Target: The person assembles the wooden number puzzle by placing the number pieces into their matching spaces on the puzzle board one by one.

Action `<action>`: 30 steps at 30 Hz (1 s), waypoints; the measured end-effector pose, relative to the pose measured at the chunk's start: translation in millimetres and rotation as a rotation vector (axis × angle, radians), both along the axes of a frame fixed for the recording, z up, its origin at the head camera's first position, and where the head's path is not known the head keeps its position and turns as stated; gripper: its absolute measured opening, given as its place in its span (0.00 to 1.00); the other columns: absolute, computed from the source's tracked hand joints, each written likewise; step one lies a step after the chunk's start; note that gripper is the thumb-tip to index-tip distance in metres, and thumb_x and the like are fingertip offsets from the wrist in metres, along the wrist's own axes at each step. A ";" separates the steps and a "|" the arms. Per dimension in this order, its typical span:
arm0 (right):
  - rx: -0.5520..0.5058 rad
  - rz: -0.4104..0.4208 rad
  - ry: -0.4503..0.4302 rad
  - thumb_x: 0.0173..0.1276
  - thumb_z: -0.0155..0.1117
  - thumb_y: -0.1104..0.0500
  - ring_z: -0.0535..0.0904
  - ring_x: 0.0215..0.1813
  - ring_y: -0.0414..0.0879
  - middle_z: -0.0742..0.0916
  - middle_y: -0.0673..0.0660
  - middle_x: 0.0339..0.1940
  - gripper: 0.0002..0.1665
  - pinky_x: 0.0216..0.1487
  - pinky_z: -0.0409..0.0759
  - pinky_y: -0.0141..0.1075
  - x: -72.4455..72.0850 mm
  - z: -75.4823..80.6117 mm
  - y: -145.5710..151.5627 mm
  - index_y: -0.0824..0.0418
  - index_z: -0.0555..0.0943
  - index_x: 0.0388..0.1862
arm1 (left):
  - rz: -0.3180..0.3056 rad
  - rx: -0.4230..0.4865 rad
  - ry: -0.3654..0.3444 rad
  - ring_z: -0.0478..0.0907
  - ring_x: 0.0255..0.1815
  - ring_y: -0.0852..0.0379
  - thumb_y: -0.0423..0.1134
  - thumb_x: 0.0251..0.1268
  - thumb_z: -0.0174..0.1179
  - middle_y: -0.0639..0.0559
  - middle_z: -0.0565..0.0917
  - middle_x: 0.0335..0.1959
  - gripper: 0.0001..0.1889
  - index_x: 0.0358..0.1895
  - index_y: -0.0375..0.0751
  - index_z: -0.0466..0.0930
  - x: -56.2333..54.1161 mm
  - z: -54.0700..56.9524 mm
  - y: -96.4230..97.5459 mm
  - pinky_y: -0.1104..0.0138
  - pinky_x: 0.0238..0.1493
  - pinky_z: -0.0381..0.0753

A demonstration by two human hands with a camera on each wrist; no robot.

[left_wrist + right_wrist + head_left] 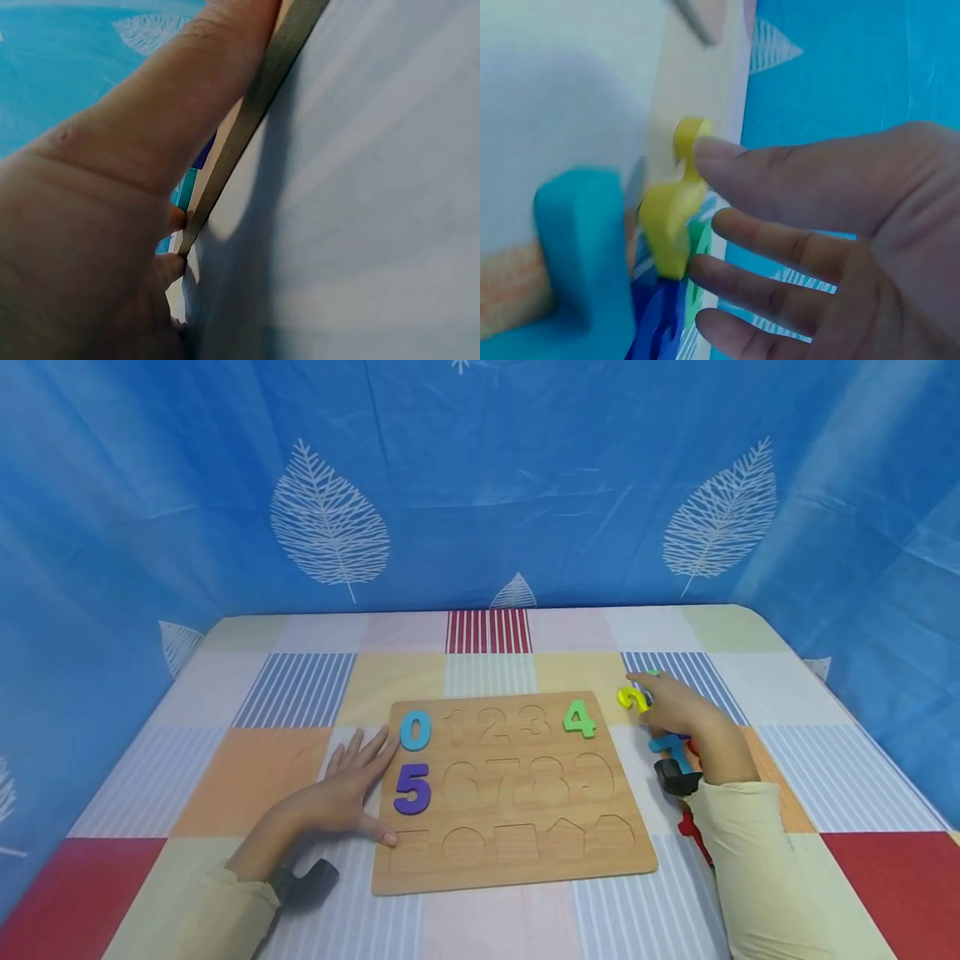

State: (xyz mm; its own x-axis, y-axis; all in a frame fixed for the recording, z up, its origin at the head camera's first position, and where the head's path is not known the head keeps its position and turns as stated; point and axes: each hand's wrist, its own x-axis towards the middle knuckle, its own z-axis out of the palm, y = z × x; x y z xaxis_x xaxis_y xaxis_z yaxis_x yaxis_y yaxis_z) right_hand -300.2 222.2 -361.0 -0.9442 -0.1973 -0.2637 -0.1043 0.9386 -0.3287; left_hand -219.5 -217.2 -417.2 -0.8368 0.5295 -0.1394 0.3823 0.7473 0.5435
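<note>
A wooden number board (480, 802) lies on the table, with a light blue 0 (406, 731), a purple 5 (403, 790) and a green 4 (579, 720) in its recesses. My left hand (348, 789) rests along the board's left edge, fingers spread and thumb on the lower left corner. Right of the board, my right hand (678, 706) is at a yellow curved number piece (632, 697). In the right wrist view the thumb (724, 161) overlaps this yellow piece (667, 221), and the fingertips lie beside it, apart from the thumb. Which number it is, I cannot tell.
By the right forearm lie a blue angular piece (670, 745) and a red piece (693, 835). A dark blue piece (656, 322) and a green piece (697, 247) sit beside the yellow one, partly hidden. A blue curtain (517, 485) hangs behind the checked table.
</note>
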 end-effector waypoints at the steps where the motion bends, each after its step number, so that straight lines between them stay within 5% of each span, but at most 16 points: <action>1: 0.003 -0.011 -0.014 0.58 0.57 0.66 0.61 0.57 0.69 0.58 0.79 0.65 0.40 0.49 0.72 0.58 -0.6 -0.5 2.2 0.66 0.55 0.69 | 0.002 0.001 0.001 0.24 0.70 0.29 0.60 0.31 0.72 0.33 0.38 0.72 0.65 0.71 0.34 0.41 0.2 -0.1 -0.2 0.37 0.64 0.25; 4: 0.009 -0.002 -0.013 0.57 0.57 0.68 0.63 0.55 0.66 0.62 0.78 0.64 0.40 0.53 0.69 0.59 -1.8 -1.4 5.6 0.67 0.56 0.69 | 0.006 0.003 -0.001 0.23 0.70 0.30 0.59 0.31 0.72 0.33 0.38 0.72 0.65 0.71 0.34 0.41 0.7 -0.3 -0.6 0.37 0.64 0.25; 14: -0.009 0.013 -0.027 0.53 0.60 0.73 0.67 0.44 0.59 0.62 0.76 0.64 0.49 0.28 0.71 0.33 -0.4 -4.6 0.0 0.62 0.50 0.72 | 0.015 -0.004 -0.006 0.23 0.70 0.30 0.60 0.31 0.72 0.34 0.38 0.73 0.65 0.71 0.35 0.41 0.7 -1.4 0.0 0.37 0.64 0.25; 30: 0.033 0.045 -0.023 0.54 0.60 0.73 0.68 0.49 0.62 0.61 0.75 0.65 0.43 0.35 0.75 0.38 -0.4 -8.6 -7.9 0.66 0.57 0.69 | 0.014 -0.015 0.009 0.24 0.70 0.31 0.61 0.31 0.71 0.34 0.39 0.73 0.65 0.72 0.35 0.41 1.2 -2.5 0.3 0.38 0.65 0.26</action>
State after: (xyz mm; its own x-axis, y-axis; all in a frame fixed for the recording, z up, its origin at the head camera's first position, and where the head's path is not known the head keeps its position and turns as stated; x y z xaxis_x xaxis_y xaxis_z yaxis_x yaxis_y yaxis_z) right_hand -300.6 214.3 -369.6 -0.9283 -0.2301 -0.2922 -0.1394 0.9436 -0.3003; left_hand -218.4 -217.0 -419.7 -0.8454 0.5155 -0.1399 0.3763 0.7606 0.5291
